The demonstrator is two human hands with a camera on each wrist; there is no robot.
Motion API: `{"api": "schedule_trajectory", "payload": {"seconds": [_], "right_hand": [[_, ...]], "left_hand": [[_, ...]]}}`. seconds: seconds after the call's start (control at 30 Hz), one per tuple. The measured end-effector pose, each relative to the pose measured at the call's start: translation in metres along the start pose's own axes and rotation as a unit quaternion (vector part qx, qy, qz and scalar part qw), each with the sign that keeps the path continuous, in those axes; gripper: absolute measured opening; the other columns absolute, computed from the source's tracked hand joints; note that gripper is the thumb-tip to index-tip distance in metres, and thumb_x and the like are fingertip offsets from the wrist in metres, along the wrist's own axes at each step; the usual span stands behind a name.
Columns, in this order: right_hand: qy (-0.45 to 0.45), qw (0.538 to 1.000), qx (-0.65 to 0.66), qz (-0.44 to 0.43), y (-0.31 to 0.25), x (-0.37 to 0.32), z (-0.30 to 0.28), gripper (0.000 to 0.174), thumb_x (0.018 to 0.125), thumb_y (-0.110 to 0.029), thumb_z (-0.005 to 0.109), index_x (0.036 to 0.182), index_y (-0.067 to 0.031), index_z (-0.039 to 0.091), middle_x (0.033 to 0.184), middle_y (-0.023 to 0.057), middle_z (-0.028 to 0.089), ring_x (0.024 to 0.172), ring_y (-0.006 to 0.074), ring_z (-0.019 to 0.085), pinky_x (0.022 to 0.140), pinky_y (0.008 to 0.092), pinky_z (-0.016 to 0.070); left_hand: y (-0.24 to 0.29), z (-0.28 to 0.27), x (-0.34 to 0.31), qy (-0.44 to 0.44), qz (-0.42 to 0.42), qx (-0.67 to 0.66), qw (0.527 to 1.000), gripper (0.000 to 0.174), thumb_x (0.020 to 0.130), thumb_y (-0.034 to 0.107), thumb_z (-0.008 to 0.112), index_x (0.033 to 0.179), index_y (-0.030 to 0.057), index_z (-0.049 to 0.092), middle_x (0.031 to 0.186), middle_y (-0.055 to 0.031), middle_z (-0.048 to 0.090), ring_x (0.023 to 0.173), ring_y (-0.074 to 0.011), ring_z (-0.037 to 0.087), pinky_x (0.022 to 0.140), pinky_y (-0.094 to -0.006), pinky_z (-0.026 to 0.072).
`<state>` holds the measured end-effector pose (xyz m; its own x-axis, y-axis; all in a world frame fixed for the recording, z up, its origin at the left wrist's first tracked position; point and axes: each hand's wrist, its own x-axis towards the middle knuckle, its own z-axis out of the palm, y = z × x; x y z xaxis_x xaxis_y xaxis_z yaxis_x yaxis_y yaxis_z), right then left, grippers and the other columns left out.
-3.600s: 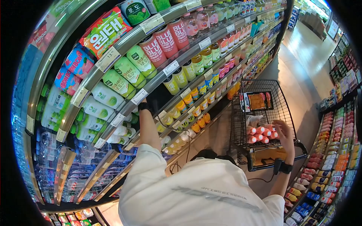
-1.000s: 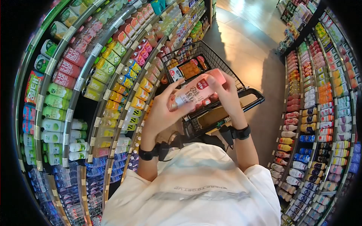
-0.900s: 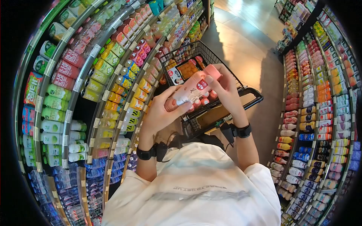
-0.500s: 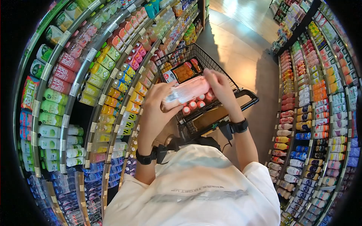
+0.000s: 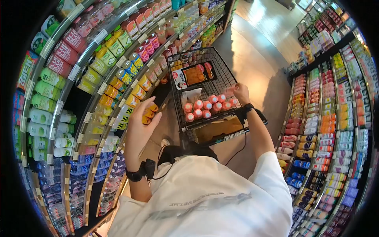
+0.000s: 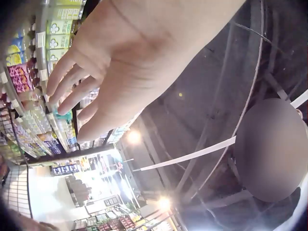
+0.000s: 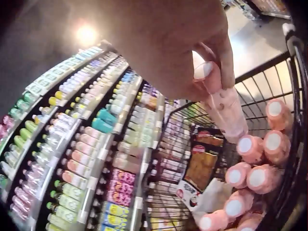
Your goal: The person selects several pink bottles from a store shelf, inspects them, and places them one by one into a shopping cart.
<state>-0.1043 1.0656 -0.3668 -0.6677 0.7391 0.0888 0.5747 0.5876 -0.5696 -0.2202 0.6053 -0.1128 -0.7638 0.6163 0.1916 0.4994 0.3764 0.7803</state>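
My right hand (image 5: 241, 93) pinches a pink bottle (image 7: 226, 113) near its cap, over the right side of the shopping cart (image 5: 225, 66). In the right wrist view the bottle hangs tilted, cap up, its lower end inside the basket. Several like pink bottles (image 5: 207, 105) stand together in the cart near the handle side, white-topped caps facing up. My left hand (image 5: 139, 128) is held in the air left of the cart, fingers loosely spread and holding nothing. The left wrist view shows its palm (image 6: 125, 62) bare.
A packed food tray (image 5: 194, 75) and a pale plastic bag (image 5: 191, 96) lie in the cart. Drink shelves (image 5: 114, 49) curve along the left. Another bottle shelf (image 5: 316, 134) lines the right, and the aisle floor (image 5: 252, 51) runs ahead.
Both hands held the pink bottle over the cart. The left hand has let go and moved left; the right hand has carried the bottle to the cart's right side.
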Motion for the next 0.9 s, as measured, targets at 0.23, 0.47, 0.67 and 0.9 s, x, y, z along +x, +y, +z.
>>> {"api": "schedule_trajectory", "payload": {"seconds": [0.23, 0.47, 0.67, 0.9], "right_hand": [[-0.062, 0.997, -0.041, -0.008, 0.057, 0.018, 0.062, 0.020, 0.079, -0.012, 0.068, 0.096, -0.0056, 0.077, 0.103, 0.0234, 0.073, 0.097, 0.0406, 0.070, 0.089, 0.0460, 0.0558], [-0.182, 0.983, 0.027, -0.017, 0.075, 0.009, 0.077, 0.031, 0.093, -0.021, 0.062, 0.116, -0.0027, 0.073, 0.105, 0.0247, 0.074, 0.103, 0.0379, 0.072, 0.088, 0.0448, 0.0559], [-0.131, 0.957, 0.251, 0.061, 0.007, -0.029, -0.051, 0.031, 0.101, -0.021, 0.065, 0.124, 0.0001, 0.067, 0.115, 0.0099, 0.072, 0.102, 0.0185, 0.070, 0.089, 0.0322, 0.0546], [0.128, 0.948, 0.260, 0.133, -0.084, -0.198, -0.165, 0.019, 0.107, -0.016, 0.060, 0.115, 0.0010, 0.064, 0.100, 0.0001, 0.067, 0.090, 0.0074, 0.060, 0.081, 0.0226, 0.0465]], "left_hand": [[-0.025, -0.005, 0.000, 0.022, -0.085, -0.018, 0.996, 0.038, 0.093, 0.008, 0.073, 0.129, 0.0018, 0.064, 0.115, -0.0136, 0.071, 0.110, -0.0232, 0.069, 0.095, -0.0344, 0.0534], [-0.128, 0.079, 0.072, -0.112, -0.074, -0.121, 0.984, 0.024, 0.095, 0.014, 0.070, 0.115, 0.0003, 0.069, 0.100, -0.0122, 0.075, 0.092, -0.0213, 0.072, 0.083, -0.0325, 0.0568], [-0.256, 0.230, 0.169, -0.261, -0.007, 0.017, 0.965, 0.032, 0.084, 0.024, 0.074, 0.101, -0.0032, 0.075, 0.095, -0.0198, 0.076, 0.088, -0.0278, 0.074, 0.080, -0.0391, 0.0573], [-0.333, 0.352, 0.207, -0.339, -0.157, 0.014, 0.927, 0.034, 0.074, 0.014, 0.066, 0.095, -0.0126, 0.070, 0.088, -0.0257, 0.071, 0.087, -0.0339, 0.073, 0.069, -0.0477, 0.0540]]}}
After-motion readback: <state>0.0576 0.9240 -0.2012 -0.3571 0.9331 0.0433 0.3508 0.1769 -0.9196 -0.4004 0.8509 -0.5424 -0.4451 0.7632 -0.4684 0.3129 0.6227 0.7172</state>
